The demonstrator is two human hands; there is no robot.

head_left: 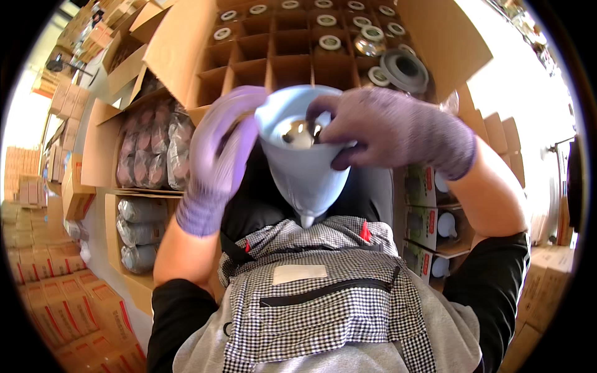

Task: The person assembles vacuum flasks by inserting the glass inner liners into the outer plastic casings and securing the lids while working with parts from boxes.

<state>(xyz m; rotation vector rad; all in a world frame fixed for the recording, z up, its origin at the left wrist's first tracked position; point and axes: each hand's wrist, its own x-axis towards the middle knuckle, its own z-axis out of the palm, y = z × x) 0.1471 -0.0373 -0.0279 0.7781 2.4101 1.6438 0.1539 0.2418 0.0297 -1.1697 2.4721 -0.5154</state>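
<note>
A light blue, jug-like shell [305,177] with a wide open top stands over my lap, its narrow spout tip toward me. Inside its opening shows a shiny, silvery rounded piece [297,133], mostly hidden by the wall and my fingers. My right hand [385,127], in a purple knit glove, is closed over the shell's right rim; some fingers reach inside close to the silvery piece. At the left rim is my left hand [224,140], gloved alike and smeared by motion. Whether its fingers grip the shell does not show.
Ahead stands an open divided carton [291,43] holding several silvery flasks with pale ring tops. A grey round part [404,71] lies on its right side. Left are boxes of wrapped reddish parts [143,143] and wrapped grey cylinders [140,233]; right, stacked printed boxes [421,227].
</note>
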